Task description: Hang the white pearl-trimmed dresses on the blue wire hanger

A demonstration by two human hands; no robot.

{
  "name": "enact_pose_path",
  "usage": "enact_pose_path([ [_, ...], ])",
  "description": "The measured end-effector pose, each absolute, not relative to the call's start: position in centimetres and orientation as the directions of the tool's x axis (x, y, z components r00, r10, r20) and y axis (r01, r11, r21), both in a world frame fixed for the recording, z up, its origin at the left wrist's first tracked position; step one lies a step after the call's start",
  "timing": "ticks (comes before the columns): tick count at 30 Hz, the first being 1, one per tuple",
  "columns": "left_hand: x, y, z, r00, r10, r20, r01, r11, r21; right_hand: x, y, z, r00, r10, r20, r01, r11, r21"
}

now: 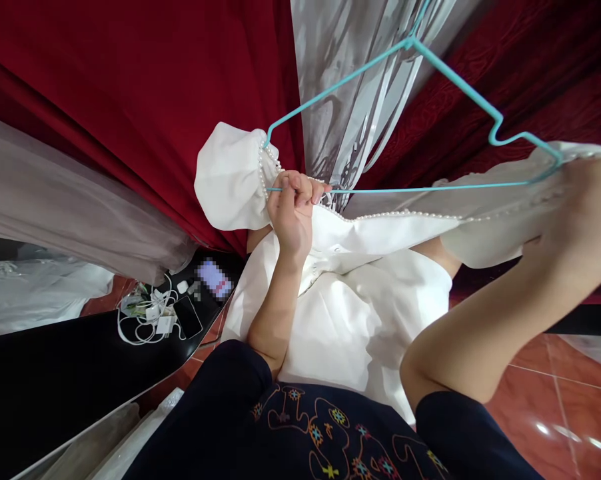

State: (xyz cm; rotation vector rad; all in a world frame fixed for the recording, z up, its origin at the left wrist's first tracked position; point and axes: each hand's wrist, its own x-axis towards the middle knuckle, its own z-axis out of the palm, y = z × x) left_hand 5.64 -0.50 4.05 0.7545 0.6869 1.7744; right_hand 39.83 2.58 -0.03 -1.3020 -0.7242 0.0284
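- The left hand (293, 207) was raised in front of the chest, elbow bent and forearm nearly upright, with the palm side partly in view.
- Its fingers were curled closed on the lower bar of the turquoise hanger (410, 43), right at the pearl trim (405, 214).
- The right hand (590, 200) reached farther out, its forearm slanting up to the picture's side; it was blurred beside the trim and the hanger's far end, and whether its fingers were wide or narrow could not be told.
- The white dress (340, 320) hung and bunched between the two arms, its pearl-edged neckline stretched from hand to hand.
- One puffed sleeve (230, 177) bulged just beyond the left hand, touching the hanger's near end.
- The hanger's hook ran out of the top of the picture, and the curtain (180, 80) rose close behind the sleeve.
- On the left side, the black table (80, 373) had its rounded edge near the left elbow; cables (153, 313) and a phone (187, 317) lay by that edge.
- Under the right arm, tiled floor (535, 380) lay open.
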Motion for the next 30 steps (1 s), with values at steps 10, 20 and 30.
enact_pose_path([
  [10, 5.5, -0.3, 3.8, -0.266, 0.940, 0.212, -0.572, -0.331, 0.751, 32.5, 3.1, 4.8, 0.568, 0.440, 0.695, 0.564, 0.407, -0.719],
  [20, 5.4, -0.2, 3.6, -0.280, 0.932, 0.232, -0.555, -0.354, 0.753, 25.9, -0.5, 7.4, 0.358, 0.566, 0.743, 0.426, 0.609, -0.669],
  [30, 4.7, -0.6, 2.9, -0.194, 0.962, 0.193, -0.489, -0.265, 0.831, 19.0, -0.8, -1.3, 0.150, 0.880, 0.451, 0.173, 0.426, -0.888],
])
